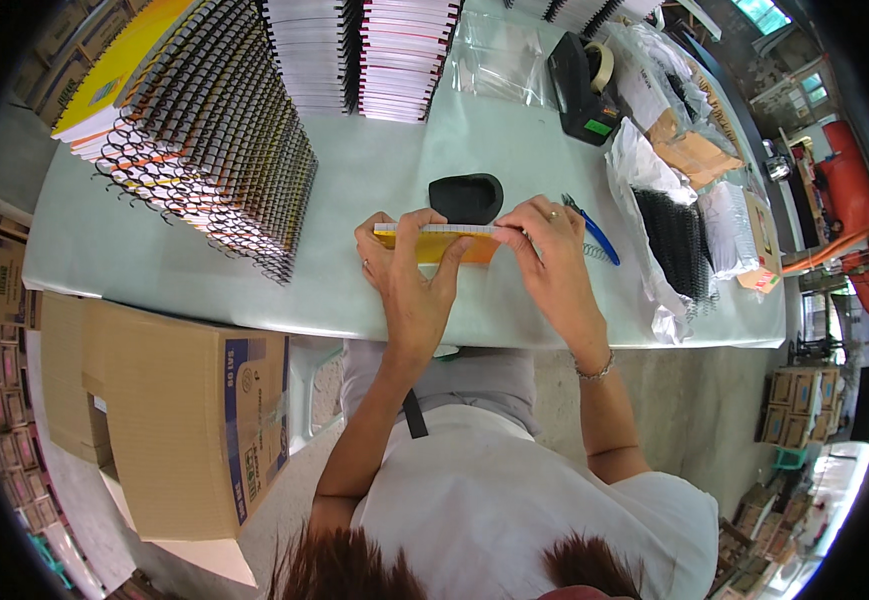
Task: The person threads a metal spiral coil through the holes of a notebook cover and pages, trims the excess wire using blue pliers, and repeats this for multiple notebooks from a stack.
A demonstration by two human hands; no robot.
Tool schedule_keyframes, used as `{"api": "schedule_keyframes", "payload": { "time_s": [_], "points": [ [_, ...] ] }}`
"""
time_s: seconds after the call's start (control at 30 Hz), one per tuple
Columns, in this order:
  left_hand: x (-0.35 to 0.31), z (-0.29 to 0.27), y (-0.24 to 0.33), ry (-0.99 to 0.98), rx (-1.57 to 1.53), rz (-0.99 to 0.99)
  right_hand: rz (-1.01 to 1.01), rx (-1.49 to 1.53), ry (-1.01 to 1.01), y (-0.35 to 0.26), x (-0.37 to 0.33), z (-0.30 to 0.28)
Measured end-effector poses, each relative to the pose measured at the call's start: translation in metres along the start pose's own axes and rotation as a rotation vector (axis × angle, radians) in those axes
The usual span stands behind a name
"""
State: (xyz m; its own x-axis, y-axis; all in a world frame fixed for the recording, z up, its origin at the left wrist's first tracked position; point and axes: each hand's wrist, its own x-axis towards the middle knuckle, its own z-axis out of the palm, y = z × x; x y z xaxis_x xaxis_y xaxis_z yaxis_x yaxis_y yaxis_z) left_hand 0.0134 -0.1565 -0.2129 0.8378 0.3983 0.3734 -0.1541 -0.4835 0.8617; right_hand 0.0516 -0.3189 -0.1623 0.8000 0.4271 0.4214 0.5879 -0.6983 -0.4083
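My left hand [412, 285] holds a thin notebook with a yellow-orange cover [439, 248] on edge above the table, its punched white page edge facing up. The thumb lies on the near cover and the fingers are behind it. At the notebook's right end, my right hand [554, 262] has thumb and forefinger pinched together; what lies between them is too small to make out. A short wire coil [595, 251] shows beside that hand, next to blue-handled cutters [597, 236]. Just beyond the notebook sits a black, hollow, rounded piece [466, 198].
A long stack of spiral-bound notebooks [209, 140] stands at left, with more stacks [404, 60] behind. Farther right are a black tape dispenser [582, 95], clear plastic bags [499, 60] and a wrapped bundle of black coils [672, 240]. A cardboard box [159, 410] stands at near left.
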Motion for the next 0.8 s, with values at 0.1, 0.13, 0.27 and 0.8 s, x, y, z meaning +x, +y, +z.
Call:
{"api": "schedule_keyframes", "payload": {
  "time_s": [0.1,0.13,0.27,0.8],
  "points": [
    [0.001,-0.001,0.004,0.002,-0.028,-0.024,-0.046,-0.075,-0.026,-0.001,0.002,0.001],
    [0.0,-0.001,0.003,-0.011,-0.022,-0.026,-0.038,-0.071,-0.051,-0.002,-0.001,0.001],
    [0.005,-0.012,-0.006,-0.105,-0.044,0.037,0.057,0.179,-0.321,-0.005,-0.001,-0.01],
    [0.022,-0.038,-0.038,-0.243,-0.249,0.028,0.265,0.844,-0.406,0.045,0.04,0.022]
  ]
}}
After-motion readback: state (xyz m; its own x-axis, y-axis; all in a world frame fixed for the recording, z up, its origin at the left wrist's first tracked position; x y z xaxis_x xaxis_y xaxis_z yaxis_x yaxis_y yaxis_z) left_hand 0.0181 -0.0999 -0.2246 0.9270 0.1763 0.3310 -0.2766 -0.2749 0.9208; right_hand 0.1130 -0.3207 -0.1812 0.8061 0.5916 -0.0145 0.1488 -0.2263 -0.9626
